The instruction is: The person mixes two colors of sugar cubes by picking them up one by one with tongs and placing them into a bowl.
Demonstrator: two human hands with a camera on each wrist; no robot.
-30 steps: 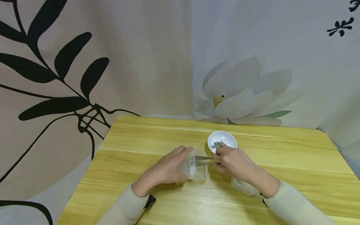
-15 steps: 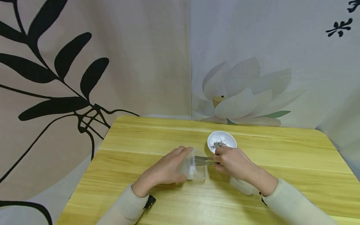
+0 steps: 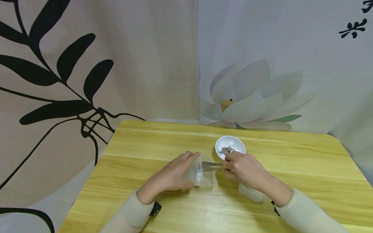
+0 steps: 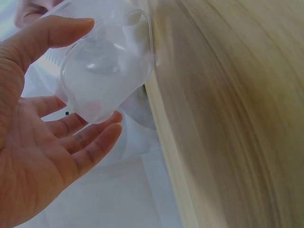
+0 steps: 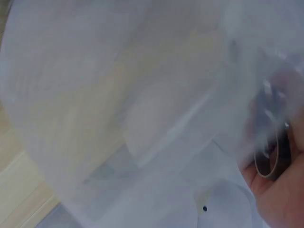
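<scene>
My left hand (image 3: 175, 171) grips a translucent plastic container (image 3: 206, 181) lying tipped, its mouth facing right. In the left wrist view, thumb and fingers curve round this container (image 4: 102, 71). A few small white pieces (image 3: 198, 178) show inside it. My right hand (image 3: 246, 170) holds metal tongs (image 3: 214, 167), whose tips reach into the container's mouth; whether they pinch a piece cannot be told. In the right wrist view, a rounded metal loop of the tongs (image 5: 267, 175) shows by the palm. Just behind the right hand stands a white bowl (image 3: 240, 147) with white and grey pieces.
Another translucent plastic piece (image 3: 253, 194), perhaps a lid or box, lies under the right wrist; a blurred translucent surface (image 5: 118, 85) fills much of the right wrist view. The wooden table (image 3: 163, 136) meets a printed curtain (image 3: 163, 64) at its back edge.
The arms of the tongs, spread apart a second ago, are now closer together inside the container. My right hand has shifted very slightly; the left hand and container stay put.
</scene>
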